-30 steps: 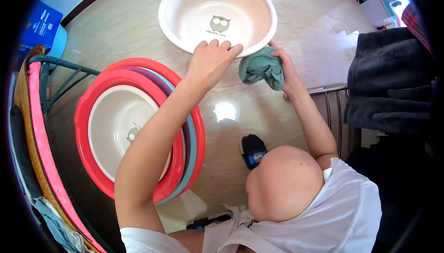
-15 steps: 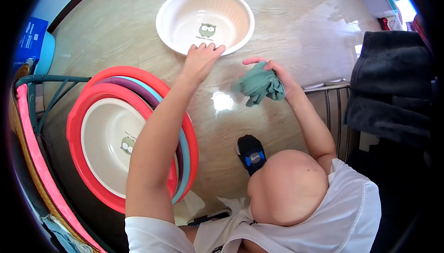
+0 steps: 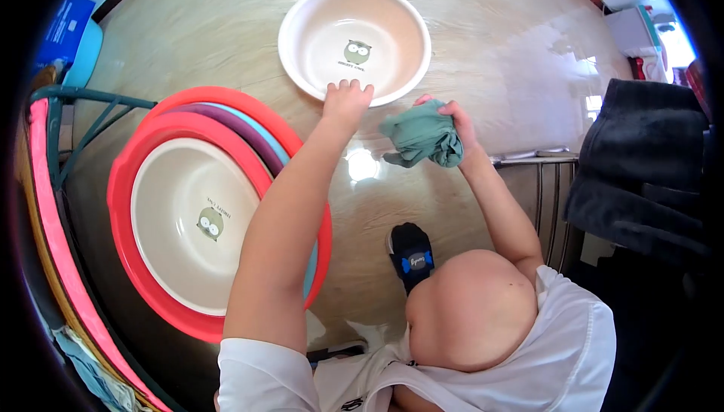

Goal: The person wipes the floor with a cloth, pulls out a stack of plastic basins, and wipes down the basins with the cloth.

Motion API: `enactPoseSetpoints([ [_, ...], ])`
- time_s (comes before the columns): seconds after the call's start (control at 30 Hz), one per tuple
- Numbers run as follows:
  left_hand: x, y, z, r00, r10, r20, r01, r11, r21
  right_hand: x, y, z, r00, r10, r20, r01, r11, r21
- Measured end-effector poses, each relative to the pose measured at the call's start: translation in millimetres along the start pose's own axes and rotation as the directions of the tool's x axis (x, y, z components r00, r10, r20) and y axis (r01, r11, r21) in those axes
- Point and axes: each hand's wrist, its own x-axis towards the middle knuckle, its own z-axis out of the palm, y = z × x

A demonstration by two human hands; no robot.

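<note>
A white basin [image 3: 411, 65] with an owl print on its inner bottom sits on the floor in the upper middle of the head view. My left hand [image 3: 347, 107] grips its near rim, the fingers curled over the edge into the bowl. My right hand [image 3: 464, 129] is closed around a crumpled grey-green cloth [image 3: 422, 133], held just off the basin's near right side. Folds of the cloth hide part of the right fingers.
Nested basins [image 3: 121, 208], red, purple, blue and white, stand tilted at the left beside a green metal frame [image 3: 94, 94]. At the right, dark fabric [image 3: 633, 163] hangs near a metal rack [image 3: 554, 201]. A slippered foot [image 3: 411, 250] is on the floor below.
In the view, the white basin and my left hand on its rim sit further right. The cloth in my right hand looks more bunched, its loose end shifted left.
</note>
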Motion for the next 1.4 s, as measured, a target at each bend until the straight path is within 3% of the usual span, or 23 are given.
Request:
enactPoseSetpoints([
  [0.1,-2.8,12.3,-10.6,0.998,-0.046,-0.048,0.04,0.993,-0.115,3.9,9.8,-5.0,1.0,-0.026,-0.002,0.027,0.998,0.048],
  [0.17,-25.2,21.3,-43.7,0.956,0.054,-0.29,-0.095,0.987,-0.129,2.6,15.0,-6.1,0.998,-0.069,-0.011,0.07,0.976,0.206],
  [0.23,-73.5,26.3,-103.3,0.951,0.122,-0.285,-0.194,0.952,-0.238,4.7,18.1,6.3,0.995,-0.092,0.038,0.078,0.959,0.274],
  [0.3,-130.6,26.4,-125.5,0.847,0.15,-0.51,-0.291,0.934,-0.208,14.0,16.4,17.3,0.975,-0.219,-0.036,0.222,0.967,0.128],
  [0.37,-203.9,13.1,-148.4,0.798,0.134,-0.587,-0.41,0.835,-0.367,16.8,14.6,62.6,0.95,-0.265,0.166,0.225,0.948,0.223],
  [0.4,-242.8,6.7,-152.9,0.825,0.124,-0.551,-0.398,0.82,-0.412,17.0,9.7,83.4,0.909,-0.238,0.342,0.179,0.964,0.196],
  [0.47,-315.1,-21.7,-160.7,0.89,0.079,-0.449,-0.299,0.845,-0.443,16.1,11.4,139.4,0.862,-0.219,0.457,0.19,0.976,0.108],
  [0.5,-349.7,-34.6,-162.8,0.926,0.035,-0.375,-0.207,0.879,-0.43,11.6,16.4,169.3,0.861,-0.205,0.465,0.177,0.979,0.102],
  [0.57,-405.6,-56.1,-139.6,0.953,-0.188,-0.237,0.066,0.895,-0.442,2.3,32.8,228.7,0.97,-0.18,0.166,0.205,0.967,-0.151],
  [0.6,-429.2,-63.0,-123.6,0.95,-0.192,-0.245,0.066,0.893,-0.446,7.9,39.8,250.5,0.969,-0.083,0.234,0.138,0.964,-0.227],
  [0.67,-466.2,-69.2,-97.3,0.923,-0.328,-0.202,0.283,0.933,-0.221,21.6,67.9,301.0,0.975,-0.177,0.137,0.221,0.86,-0.461],
  [0.7,-474.6,-70.5,-96.1,0.916,-0.337,-0.217,0.288,0.93,-0.227,23.6,85.1,334.7,0.974,-0.16,0.16,0.223,0.798,-0.56],
  [0.77,-484.8,-73.8,-97.2,0.928,-0.36,0.093,0.367,0.844,-0.39,45.7,107.9,371.4,0.952,-0.13,0.277,0.296,0.627,-0.721],
  [0.8,-484.3,-75.0,-100.3,0.925,-0.372,0.082,0.373,0.839,-0.397,66.9,117.3,379.8,0.922,-0.109,0.372,0.371,0.524,-0.767],
  [0.87,-479.2,-78.2,-106.9,0.896,-0.231,0.379,0.365,0.869,-0.335,82.1,163.8,412.5,0.874,-0.024,0.486,0.456,0.386,-0.802],
  [0.93,-481.3,-83.0,-104.6,0.888,-0.221,0.403,0.39,0.827,-0.406,96.0,200.5,425.9,0.799,0.073,0.597,0.575,0.197,-0.794],
  [1.0,-478.8,-81.7,-107.0,0.884,-0.208,0.419,0.408,0.781,-0.473,151.0,243.1,398.4,0.518,0.166,0.839,0.852,-0.183,-0.49],
  [1.1,-484.6,-83.9,-107.5,0.899,-0.153,0.411,0.354,0.806,-0.474,165.3,316.6,353.7,0.446,0.26,0.856,0.878,-0.312,-0.362],
  [1.17,-486.7,-88.1,-98.6,0.927,-0.127,0.354,0.311,0.787,-0.532,142.2,347.6,340.4,0.529,0.204,0.823,0.758,-0.551,-0.35],
  [1.27,-481.6,-83.7,-101.7,0.922,-0.121,0.368,0.312,0.795,-0.521,135.6,351.8,335.8,0.429,0.229,0.874,0.838,-0.462,-0.291],
  [1.3,-481.8,-83.1,-104.8,0.922,-0.119,0.367,0.31,0.796,-0.52,136.9,346.0,335.8,0.402,0.311,0.861,0.866,-0.436,-0.247],
  [1.37,-489.5,-84.1,-114.5,0.928,-0.229,0.293,0.369,0.658,-0.656,140.8,342.0,334.4,0.394,0.319,0.862,0.869,-0.435,-0.236],
  [1.4,-494.7,-83.4,-122.7,0.94,-0.307,0.148,0.314,0.613,-0.725,144.0,342.2,334.6,0.382,0.333,0.862,0.875,-0.43,-0.222],
])
